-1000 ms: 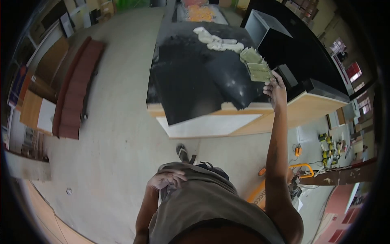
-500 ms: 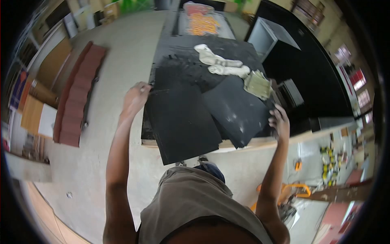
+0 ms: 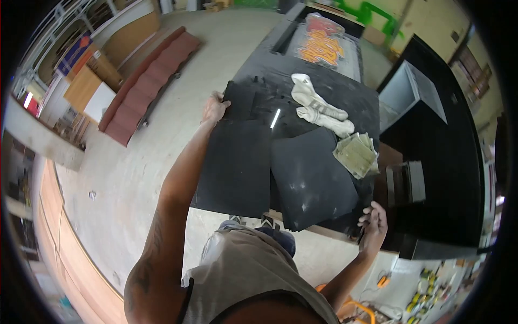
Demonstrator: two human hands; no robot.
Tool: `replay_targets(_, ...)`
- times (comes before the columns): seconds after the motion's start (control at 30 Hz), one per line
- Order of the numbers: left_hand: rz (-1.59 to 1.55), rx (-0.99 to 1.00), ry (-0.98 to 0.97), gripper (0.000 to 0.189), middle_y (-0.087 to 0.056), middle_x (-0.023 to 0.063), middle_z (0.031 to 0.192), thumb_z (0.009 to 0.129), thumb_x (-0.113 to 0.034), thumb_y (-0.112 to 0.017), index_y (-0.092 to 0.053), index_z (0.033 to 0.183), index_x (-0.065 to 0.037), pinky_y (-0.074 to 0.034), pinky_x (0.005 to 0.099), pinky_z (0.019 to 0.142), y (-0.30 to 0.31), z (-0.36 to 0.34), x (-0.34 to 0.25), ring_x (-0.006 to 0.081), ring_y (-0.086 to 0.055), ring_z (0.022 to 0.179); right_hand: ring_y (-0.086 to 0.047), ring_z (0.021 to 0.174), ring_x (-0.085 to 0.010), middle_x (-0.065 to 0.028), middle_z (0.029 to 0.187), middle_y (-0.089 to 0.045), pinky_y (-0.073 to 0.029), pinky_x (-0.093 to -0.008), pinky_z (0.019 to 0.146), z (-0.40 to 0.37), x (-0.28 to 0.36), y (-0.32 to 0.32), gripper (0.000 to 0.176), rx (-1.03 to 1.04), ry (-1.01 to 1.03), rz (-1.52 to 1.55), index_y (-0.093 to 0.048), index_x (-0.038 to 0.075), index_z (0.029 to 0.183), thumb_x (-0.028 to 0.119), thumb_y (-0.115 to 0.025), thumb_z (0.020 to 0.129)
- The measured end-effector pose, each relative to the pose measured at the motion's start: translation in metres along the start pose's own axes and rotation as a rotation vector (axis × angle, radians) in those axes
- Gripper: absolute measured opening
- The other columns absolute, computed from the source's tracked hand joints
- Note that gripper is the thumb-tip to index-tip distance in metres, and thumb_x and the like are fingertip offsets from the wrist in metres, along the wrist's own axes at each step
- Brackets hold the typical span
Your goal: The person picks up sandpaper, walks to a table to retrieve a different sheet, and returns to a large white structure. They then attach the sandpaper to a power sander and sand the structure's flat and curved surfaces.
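My left hand [image 3: 216, 108] is at the left edge of the dark tabletop, its fingers closed on the edge of a small black sheet [image 3: 240, 103]. Just below it lies a larger flat black sheet [image 3: 234, 164]. To the right is a stack of black sheets [image 3: 313, 175] with pale dusty smudges. My right hand [image 3: 373, 224] is by the front right corner, fingers bent and apart, with nothing visible in them. A pad of worn greenish sheets [image 3: 357, 155] lies above that hand. Off-white gloves [image 3: 321, 108] rest crumpled further back.
An orange and red cut-out sign [image 3: 321, 46] lies at the table's far end. A black cabinet-like structure [image 3: 442, 178] stands close on the right. Red-brown corrugated panels [image 3: 151, 81] lie on the floor at left. Orange equipment [image 3: 359, 313] is at lower right.
The view has turned, so the table appears shifted to the right. My left hand has moved further up the table's left side; the large black sheet now lies straighter. My right hand stays near the right edge.
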State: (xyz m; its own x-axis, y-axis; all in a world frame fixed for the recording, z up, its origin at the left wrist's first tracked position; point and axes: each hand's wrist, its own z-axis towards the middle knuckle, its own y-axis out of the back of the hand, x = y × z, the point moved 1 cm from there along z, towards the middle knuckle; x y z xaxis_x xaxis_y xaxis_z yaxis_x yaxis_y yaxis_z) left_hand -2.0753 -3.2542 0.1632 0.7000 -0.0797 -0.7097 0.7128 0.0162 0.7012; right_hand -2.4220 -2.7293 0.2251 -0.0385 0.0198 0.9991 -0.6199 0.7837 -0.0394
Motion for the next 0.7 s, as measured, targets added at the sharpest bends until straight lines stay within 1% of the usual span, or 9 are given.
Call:
replay_targets(0.03,-0.283,0.063,0.050,0.038,-0.067,0.0103,0.104,0.086,-0.026,-0.085,-0.063,0.108,-0.004,-0.053,0.0411,0.091,0.013,-0.002,-0.001,0.0270,-0.066,0.102,-0.062,0.078,-0.0100,-0.0052,0.100,-0.068,-0.050,-0.0254,0.069,0.002,0.001,-0.005,0.038,0.039,0.018,-0.010,-0.066,0.002,0.125,0.035,-0.066,0.105)
replay_targets(0.17,-0.942,-0.181,0.037,0.022,-0.066,0.0049,0.096,0.096,-0.017,-0.075,-0.060,0.108,-0.007,-0.055,0.0347,0.077,0.061,-0.082,-0.046,0.0160,-0.063,0.088,-0.059,0.074,-0.0115,-0.0067,0.093,-0.067,-0.050,-0.0269,0.069,0.011,-0.001,-0.059,0.025,0.157,0.114,-0.243,-0.070,0.000,0.118,0.022,-0.062,0.107)
replay_targets(0.23,-0.884,-0.191,0.044,0.018,-0.063,-0.0009,0.095,0.095,-0.019,-0.075,-0.065,0.105,-0.007,-0.051,0.0302,0.084,0.087,-0.147,-0.061,0.0118,-0.059,0.090,-0.059,0.077,-0.0126,-0.0075,0.096,-0.067,-0.050,-0.0270,0.069,-0.002,0.010,-0.096,0.027,0.314,0.187,-0.181,-0.065,0.001,0.126,0.016,-0.063,0.105)
replay_targets(0.27,-0.680,-0.129,-0.071,0.025,-0.060,-0.0025,0.091,0.096,-0.018,-0.075,-0.065,0.116,-0.007,-0.050,0.0298,0.081,0.094,-0.171,-0.054,0.0104,-0.058,0.088,-0.059,0.080,-0.0135,-0.0083,0.100,-0.067,-0.050,-0.0272,0.070,-0.007,0.009,-0.113,0.032,0.415,0.244,-0.108,-0.062,0.001,0.133,0.014,-0.063,0.104)
replay_targets(0.37,-0.793,0.092,-0.068,0.048,-0.054,-0.0042,0.088,0.097,-0.018,-0.075,-0.056,0.141,-0.011,-0.049,0.0290,0.081,0.120,-0.281,-0.067,0.0094,-0.055,0.087,-0.059,0.103,-0.0213,-0.0152,0.135,-0.054,-0.053,-0.0328,0.083,-0.039,0.007,-0.172,0.062,0.594,0.547,-0.116,-0.042,0.005,0.152,0.005,-0.068,0.095)
replay_targets(0.47,-0.667,0.101,-0.114,0.054,-0.059,-0.0009,0.095,0.098,-0.018,-0.074,-0.053,0.148,-0.013,-0.049,0.0307,0.085,0.127,-0.356,-0.040,0.0099,-0.057,0.092,-0.053,0.127,-0.0408,-0.0247,0.144,-0.048,-0.049,-0.0501,0.097,-0.074,0.025,-0.216,0.055,0.650,1.122,-0.512,-0.055,0.008,0.144,0.006,-0.071,0.091)
replay_targets(0.5,-0.753,0.140,-0.020,0.053,-0.062,0.0009,0.101,0.101,-0.022,-0.071,-0.053,0.149,-0.013,-0.049,0.0316,0.088,0.137,-0.378,-0.031,0.0109,-0.058,0.096,-0.049,0.131,-0.0447,-0.0257,0.146,-0.046,-0.046,-0.0551,0.100,-0.089,0.027,-0.226,0.039,0.677,1.173,-0.519,-0.066,0.010,0.132,0.009,-0.069,0.093)
replay_targets(0.63,-1.117,0.146,0.231,0.051,-0.066,0.0086,0.123,0.107,-0.037,-0.060,-0.052,0.150,-0.011,-0.050,0.0342,0.099,0.177,-0.470,0.037,0.0176,-0.060,0.117,-0.061,0.111,-0.0373,-0.0148,0.115,-0.066,-0.049,-0.0502,0.097,-0.147,0.028,-0.265,0.036,1.140,1.146,-0.262,-0.076,0.007,0.105,-0.006,-0.067,0.072)
replay_targets(0.7,-1.373,0.178,0.213,0.053,-0.063,0.0111,0.129,0.108,-0.041,-0.055,-0.052,0.150,-0.009,-0.049,0.0358,0.102,0.188,-0.525,0.108,0.0203,-0.057,0.123,-0.067,0.092,-0.0340,-0.0155,0.097,-0.069,-0.054,-0.0441,0.084,-0.191,0.023,-0.283,0.027,1.380,0.977,-0.207,-0.074,0.001,0.102,-0.008,-0.069,0.077)
